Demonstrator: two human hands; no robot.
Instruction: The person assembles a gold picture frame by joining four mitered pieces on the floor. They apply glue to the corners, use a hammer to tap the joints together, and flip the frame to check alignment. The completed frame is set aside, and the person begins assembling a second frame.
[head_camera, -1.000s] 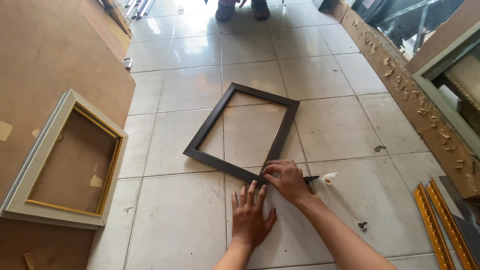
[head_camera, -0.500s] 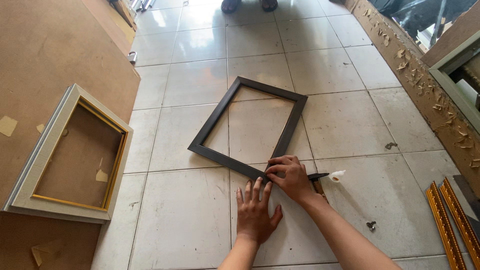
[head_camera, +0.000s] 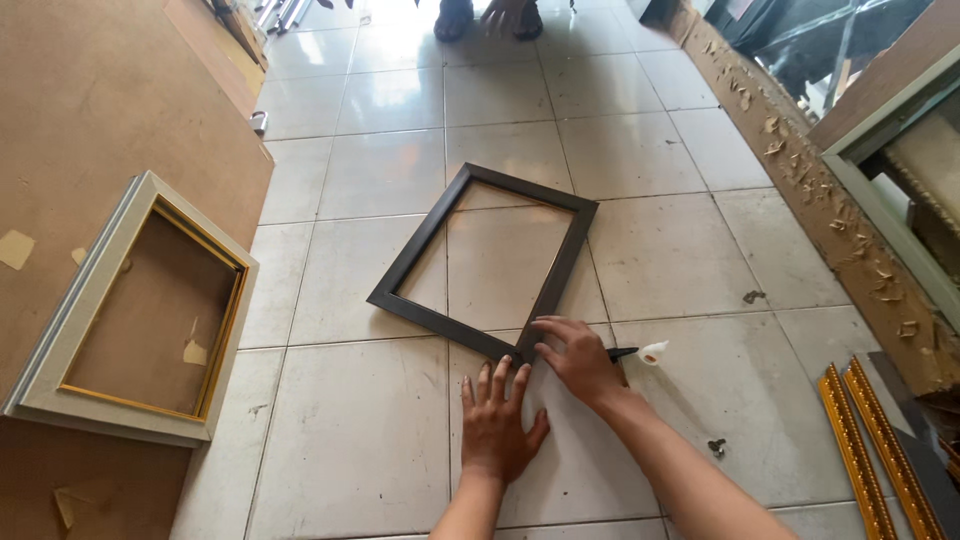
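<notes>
A dark rectangular picture frame (head_camera: 420, 240) lies flat on the tiled floor, turned like a diamond. My right hand (head_camera: 575, 360) rests with spread fingers on its near corner. My left hand (head_camera: 497, 425) lies palm down on the tile just below that corner, fingers apart, its fingertips almost at the frame. A small white-tipped tool or tube (head_camera: 645, 353) lies on the floor right beside my right hand; I cannot tell whether the hand touches it.
A pale frame with gold inner edge (head_camera: 130, 310) lies on a brown board (head_camera: 90, 130) at left. Gold moulding strips (head_camera: 865, 450) lie at lower right. Wood debris lines the right wall. Another person's feet (head_camera: 490, 15) show at the top.
The view has shifted slightly, so the frame sits a little lower in the picture. Both hands stay at the frame's near corner with hardly any movement.
</notes>
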